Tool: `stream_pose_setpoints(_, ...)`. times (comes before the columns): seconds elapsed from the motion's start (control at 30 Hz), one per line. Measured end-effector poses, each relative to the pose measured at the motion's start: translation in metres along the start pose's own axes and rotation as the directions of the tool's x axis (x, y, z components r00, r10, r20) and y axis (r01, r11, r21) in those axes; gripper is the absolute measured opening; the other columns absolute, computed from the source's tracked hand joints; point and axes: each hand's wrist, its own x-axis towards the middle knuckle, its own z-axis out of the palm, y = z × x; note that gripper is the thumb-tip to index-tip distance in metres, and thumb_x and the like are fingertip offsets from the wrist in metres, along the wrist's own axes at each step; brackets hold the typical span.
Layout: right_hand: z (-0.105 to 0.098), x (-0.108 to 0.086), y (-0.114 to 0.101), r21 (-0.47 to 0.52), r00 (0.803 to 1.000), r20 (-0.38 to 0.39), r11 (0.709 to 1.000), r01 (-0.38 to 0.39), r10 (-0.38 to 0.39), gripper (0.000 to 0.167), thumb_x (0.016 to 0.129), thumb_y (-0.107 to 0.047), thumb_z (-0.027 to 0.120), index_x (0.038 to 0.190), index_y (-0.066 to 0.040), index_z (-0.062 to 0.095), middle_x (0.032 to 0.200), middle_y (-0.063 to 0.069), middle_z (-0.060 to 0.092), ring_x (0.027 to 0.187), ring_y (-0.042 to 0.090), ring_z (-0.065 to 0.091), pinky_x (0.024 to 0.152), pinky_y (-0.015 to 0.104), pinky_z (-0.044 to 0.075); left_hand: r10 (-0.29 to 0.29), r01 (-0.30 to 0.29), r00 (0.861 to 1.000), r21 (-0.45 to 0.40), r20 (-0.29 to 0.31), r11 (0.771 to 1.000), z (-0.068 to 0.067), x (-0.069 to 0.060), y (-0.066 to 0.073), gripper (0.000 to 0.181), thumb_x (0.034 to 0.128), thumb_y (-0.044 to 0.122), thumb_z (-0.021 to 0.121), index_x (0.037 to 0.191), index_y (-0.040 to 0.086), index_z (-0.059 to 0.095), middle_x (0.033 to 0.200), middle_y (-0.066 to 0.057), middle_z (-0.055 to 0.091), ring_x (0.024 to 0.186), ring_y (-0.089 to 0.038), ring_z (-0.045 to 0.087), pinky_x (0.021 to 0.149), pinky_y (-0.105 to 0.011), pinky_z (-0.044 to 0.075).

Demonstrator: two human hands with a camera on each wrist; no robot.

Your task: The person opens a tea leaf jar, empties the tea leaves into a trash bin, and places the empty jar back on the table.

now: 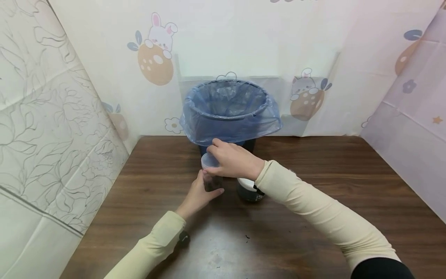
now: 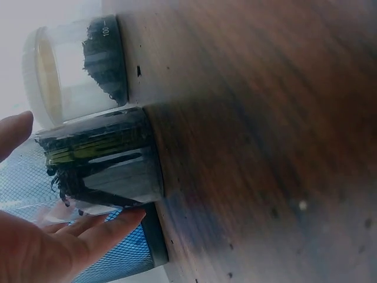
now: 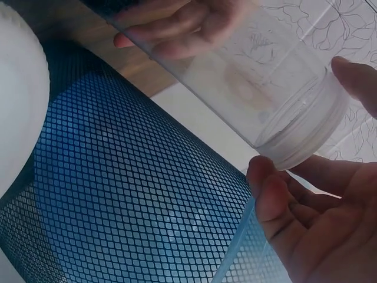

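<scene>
Left of centre in the head view, the left hand (image 1: 196, 197) comes up from the lower left and holds the lower body of a clear jar (image 1: 213, 183) between spread fingers and thumb, the thumb lying across the front. The jar stands at the middle of the frame on the desk (image 1: 278, 244), its long axis upright. Its lid (image 1: 210, 159) is on. The right hand (image 1: 234, 159) reaches in from the lower right, above the left one, and pinches the lid's rim between thumb and fingertips. So the left hand is nearer the base, the right nearer the top. Behind them, upper centre, is the bag-lined bin (image 1: 228, 130). Just right of the jar, below the right wrist, sits a white-lidded container (image 1: 249, 194); neither hand grips it.
</scene>
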Motion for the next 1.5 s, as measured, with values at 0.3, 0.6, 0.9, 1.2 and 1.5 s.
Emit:
stream_pose_setpoints(0.3,-0.004,-0.003,0.003,0.038,1.000,-0.014,0.999,0.019,-0.018,0.046,0.085,-0.037,0.069,0.111,0.000,0.064,0.097,0.008,0.054,0.074,0.017,0.056,0.067,0.028,0.048,0.061,-0.060,0.997,0.020,-0.039,0.998,0.001,0.001,0.004,0.052,0.0772,0.015,0.080,0.114,0.005,0.044,0.103,-0.008,0.059,0.099,-0.024,0.055,0.087,-0.043,0.043)
stream_pose_setpoints(0.6,-0.010,-0.016,0.008,0.136,0.998,-0.062,0.991,0.010,-0.002,0.044,0.083,-0.038,0.071,0.108,-0.003,0.064,0.096,0.004,0.054,0.076,0.016,0.054,0.068,0.028,0.047,0.140,-0.139,0.990,0.023,-0.021,0.990,-0.004,-0.003,0.012,0.050,0.0749,0.008,0.081,0.112,0.008,0.048,0.099,-0.001,0.060,0.097,-0.019,0.057,0.086,-0.039,0.046)
stream_pose_setpoints(0.9,-0.013,-0.044,0.022,0.347,0.993,-0.119,0.938,0.015,0.029,0.036,0.080,-0.033,0.075,0.103,-0.009,0.062,0.090,-0.001,0.055,0.073,0.014,0.052,0.062,0.026,0.046,0.208,-0.204,0.978,0.080,-0.035,0.976,-0.019,-0.012,0.020,0.066,0.0693,0.011,0.086,0.126,0.005,0.054,0.109,-0.005,0.065,0.106,-0.019,0.059,0.096,-0.044,0.041)
stream_pose_setpoints(1.2,-0.011,-0.078,0.032,0.490,0.989,-0.124,0.872,-0.009,0.080,0.040,0.079,-0.027,0.079,0.110,-0.012,0.059,0.091,-0.003,0.056,0.071,0.015,0.054,0.062,0.029,0.049,0.267,-0.269,0.963,0.185,0.035,0.945,-0.026,-0.020,0.033,0.067,0.0691,0.020,0.087,0.128,0.012,0.056,0.112,0.001,0.061,0.105,-0.014,0.057,0.094,-0.041,0.043)
stream_pose_setpoints(1.5,-0.008,-0.102,0.040,0.568,0.978,-0.196,0.822,0.051,0.075,0.044,0.074,-0.025,0.083,0.109,-0.015,0.059,0.096,-0.005,0.057,0.077,0.012,0.055,0.063,0.027,0.049,0.346,-0.361,0.933,0.289,0.103,0.886,-0.024,-0.021,0.047,0.067,0.0709,0.024,0.085,0.129,0.015,0.055,0.113,0.002,0.061,0.104,-0.015,0.056,0.087,-0.044,0.045)
